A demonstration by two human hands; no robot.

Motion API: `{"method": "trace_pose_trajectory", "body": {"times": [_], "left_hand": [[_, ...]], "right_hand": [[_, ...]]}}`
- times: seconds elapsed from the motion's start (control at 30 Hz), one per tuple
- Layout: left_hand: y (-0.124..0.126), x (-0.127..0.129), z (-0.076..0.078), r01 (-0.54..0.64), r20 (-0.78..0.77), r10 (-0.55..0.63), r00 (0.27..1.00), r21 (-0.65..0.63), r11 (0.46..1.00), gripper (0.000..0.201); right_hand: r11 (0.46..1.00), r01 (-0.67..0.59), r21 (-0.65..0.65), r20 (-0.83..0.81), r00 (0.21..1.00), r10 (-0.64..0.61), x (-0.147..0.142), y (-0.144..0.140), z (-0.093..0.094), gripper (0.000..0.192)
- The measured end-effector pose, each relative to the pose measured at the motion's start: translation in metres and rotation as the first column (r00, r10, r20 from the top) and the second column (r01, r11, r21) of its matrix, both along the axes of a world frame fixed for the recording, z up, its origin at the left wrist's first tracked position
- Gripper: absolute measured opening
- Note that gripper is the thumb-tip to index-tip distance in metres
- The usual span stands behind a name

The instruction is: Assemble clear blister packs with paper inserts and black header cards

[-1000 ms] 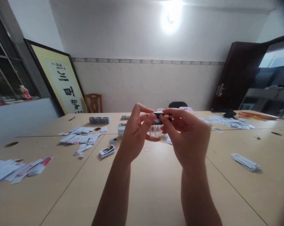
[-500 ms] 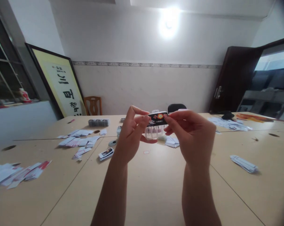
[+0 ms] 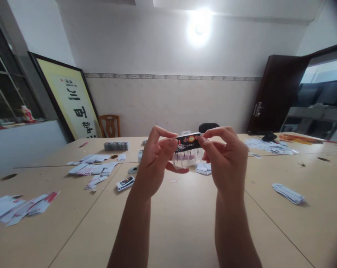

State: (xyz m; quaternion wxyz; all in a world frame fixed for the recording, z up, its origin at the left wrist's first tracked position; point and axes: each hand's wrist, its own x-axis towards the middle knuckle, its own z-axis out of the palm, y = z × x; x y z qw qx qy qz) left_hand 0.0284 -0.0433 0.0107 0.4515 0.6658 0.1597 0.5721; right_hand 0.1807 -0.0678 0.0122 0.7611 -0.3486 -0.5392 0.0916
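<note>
Small clear packet [image 3: 187, 152] with a black printed header card is held up in mid-air above the counter [image 3: 185, 223] — left hand [image 3: 154, 163] pinches its left end, right hand [image 3: 227, 163] pinches the right end, fingers closed on the card. Behind it a small stack of white slips [image 3: 204, 168]; off left, scattered paper slips [image 3: 93, 169] and a card pack [image 3: 125, 182] — all lying on the counter.
</note>
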Motion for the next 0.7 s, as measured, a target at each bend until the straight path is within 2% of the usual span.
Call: {"method": "trace_pose_trajectory", "body": {"times": [0.5, 0.6, 0.7], "left_hand": [[-0.0024, 0.0023, -0.0015, 0.023, 0.028, -0.025, 0.999, 0.046, 0.999, 0.018], [-0.0017, 0.0022, -0.0021, 0.032, 0.029, -0.033, 0.999, 0.043, 0.999, 0.017], [-0.0009, 0.0007, -0.0026, 0.044, 0.028, -0.045, 0.999, 0.041, 0.998, 0.018]], "right_hand": [[1.000, 0.001, -0.020, -0.069, 0.998, -0.002, -0.0030, 0.0011, -0.0021, 0.009], [0.998, -0.059, -0.013, -0.097, 0.994, 0.058, -0.0005, 0.0019, -0.0015, 0.013], [0.984, -0.178, 0.013, -0.129, 0.976, 0.178, 0.0052, 0.0045, -0.0007, 0.018]]}}
